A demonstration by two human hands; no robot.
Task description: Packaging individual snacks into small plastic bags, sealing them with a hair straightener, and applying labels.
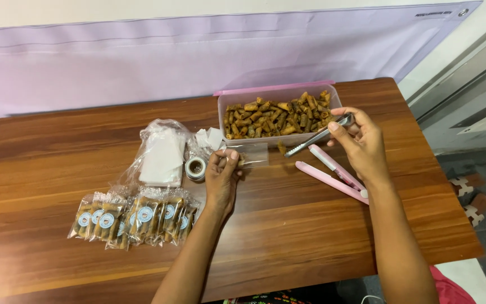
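My left hand (222,176) pinches the mouth of a small clear plastic pouch (252,154) that lies on the wooden table (288,236) in front of a clear tub (279,114) full of brown fried snack rolls. My right hand (360,143) grips metal tongs (318,137), whose tips point down-left toward the pouch, with a snack piece just by the tips. A pink flat heat sealer (333,174) lies open on the table under my right hand.
Several filled, labelled snack packets (133,217) lie in a row at the left front. Behind them are a bag of empty clear pouches (161,155), a roll of tape (196,168) and white paper bits (209,137). A lilac cloth (198,50) covers the wall.
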